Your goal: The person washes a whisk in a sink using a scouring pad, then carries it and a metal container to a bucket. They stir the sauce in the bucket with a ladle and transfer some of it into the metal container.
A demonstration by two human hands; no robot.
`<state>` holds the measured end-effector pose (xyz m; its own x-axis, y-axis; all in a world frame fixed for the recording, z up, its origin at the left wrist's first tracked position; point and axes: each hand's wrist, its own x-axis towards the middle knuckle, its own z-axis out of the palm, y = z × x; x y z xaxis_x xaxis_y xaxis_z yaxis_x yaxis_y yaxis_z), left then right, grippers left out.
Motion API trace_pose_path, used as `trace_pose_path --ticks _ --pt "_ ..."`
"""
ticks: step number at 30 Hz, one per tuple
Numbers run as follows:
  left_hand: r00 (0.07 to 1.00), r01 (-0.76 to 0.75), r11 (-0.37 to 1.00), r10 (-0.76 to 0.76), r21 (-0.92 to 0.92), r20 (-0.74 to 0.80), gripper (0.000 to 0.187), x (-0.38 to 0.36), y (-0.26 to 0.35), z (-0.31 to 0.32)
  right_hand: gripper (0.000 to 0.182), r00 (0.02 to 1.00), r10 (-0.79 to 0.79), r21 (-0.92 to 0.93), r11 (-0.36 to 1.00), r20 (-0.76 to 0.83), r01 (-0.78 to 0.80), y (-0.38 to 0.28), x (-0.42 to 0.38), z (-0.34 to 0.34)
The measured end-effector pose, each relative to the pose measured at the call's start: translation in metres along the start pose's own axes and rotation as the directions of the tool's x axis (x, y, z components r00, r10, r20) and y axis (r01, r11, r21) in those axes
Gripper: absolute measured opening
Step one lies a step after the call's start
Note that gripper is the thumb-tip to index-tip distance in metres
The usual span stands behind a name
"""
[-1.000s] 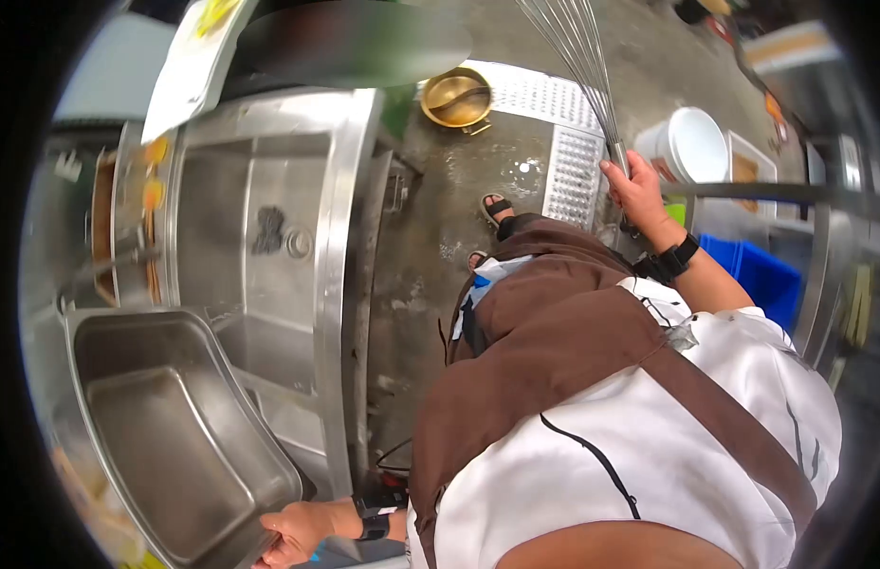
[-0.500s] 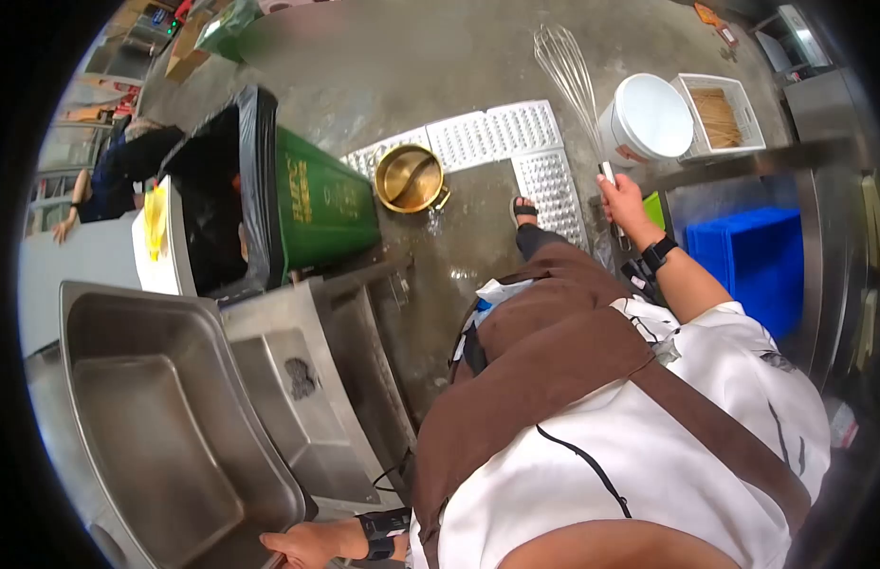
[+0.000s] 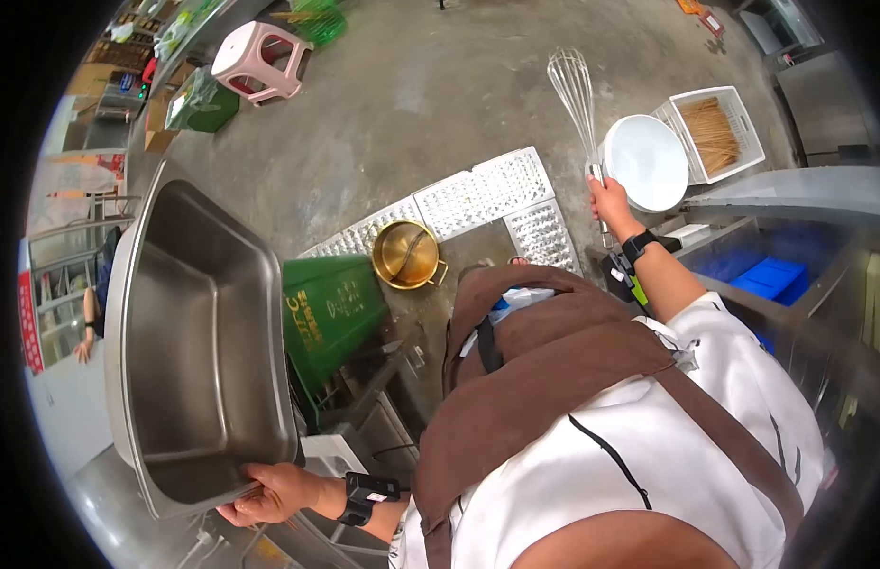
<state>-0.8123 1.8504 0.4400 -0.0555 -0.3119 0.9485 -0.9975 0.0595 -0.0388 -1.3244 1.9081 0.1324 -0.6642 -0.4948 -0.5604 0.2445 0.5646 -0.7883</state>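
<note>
My left hand (image 3: 269,493) grips the near rim of a deep rectangular steel pan (image 3: 189,351), thumb over the inside edge. The pan is tilted, its hollow side facing me, and nothing shows inside it. Closed around the handle of a wire whisk (image 3: 575,95) is my right hand (image 3: 611,204). The whisk's wire loops point away from me, over the floor. Just right of that hand stands a white bucket (image 3: 646,163).
A green bin (image 3: 336,313) stands behind the pan, beside a brass-coloured pot (image 3: 407,254) on the floor. White studded mats (image 3: 483,194) lie beyond. At right are a crate of sticks (image 3: 710,133) and a sink with a blue container (image 3: 770,280). A pink stool (image 3: 260,62) and another person's hand (image 3: 83,351) appear left.
The steel pan has been raised and swung away from the sink on the left, held in my left hand. My view has turned, and the whisk stays in my right hand.
</note>
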Motion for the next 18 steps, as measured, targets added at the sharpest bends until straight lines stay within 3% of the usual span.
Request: trace_pose_path --ticks 2,5,6,9,10,11,13,16,18 --pt "0.996 -0.031 0.997 0.025 0.063 0.09 0.01 0.01 0.022 0.033 0.031 0.999 0.027 0.012 1.0 -0.018 -0.027 -0.008 0.02 -0.004" --pt "0.992 -0.081 0.996 0.083 -0.032 0.09 0.009 0.018 0.044 0.103 0.031 0.995 0.058 -0.01 0.998 -0.085 -0.059 -0.012 0.051 -0.012" --pt "0.976 -0.181 0.984 0.179 0.004 0.128 0.011 0.021 0.04 0.129 0.032 0.993 0.057 -0.032 0.998 -0.103 -0.06 -0.018 0.057 -0.01" --pt "0.969 -0.031 0.944 0.109 -0.329 0.221 0.008 0.014 0.065 0.217 0.032 0.979 0.095 0.008 0.995 -0.18 -0.095 -0.031 0.073 -0.013" --pt "0.942 0.041 0.949 0.068 -0.314 0.329 0.011 0.016 0.081 0.241 0.033 0.972 0.118 0.029 0.993 -0.201 -0.114 -0.036 0.072 -0.014" --pt "0.942 -0.026 0.935 0.141 -0.355 0.305 0.016 0.017 0.093 0.271 0.033 0.967 0.139 0.033 0.99 -0.212 -0.135 -0.045 0.071 -0.015" --pt "0.909 0.01 0.885 0.186 -0.466 0.373 0.006 0.012 0.116 0.333 0.033 0.956 0.175 0.044 0.985 -0.237 -0.169 -0.066 0.074 -0.018" --pt "0.808 0.128 0.849 0.211 -0.513 0.55 0.029 0.001 0.163 0.413 0.036 0.942 0.172 0.035 0.985 -0.289 -0.169 -0.061 0.086 -0.025" --pt "0.743 0.184 0.816 0.25 -0.547 0.621 0.028 -0.013 0.198 0.465 0.036 0.93 0.187 -0.006 0.98 -0.316 -0.198 -0.063 0.092 -0.034"
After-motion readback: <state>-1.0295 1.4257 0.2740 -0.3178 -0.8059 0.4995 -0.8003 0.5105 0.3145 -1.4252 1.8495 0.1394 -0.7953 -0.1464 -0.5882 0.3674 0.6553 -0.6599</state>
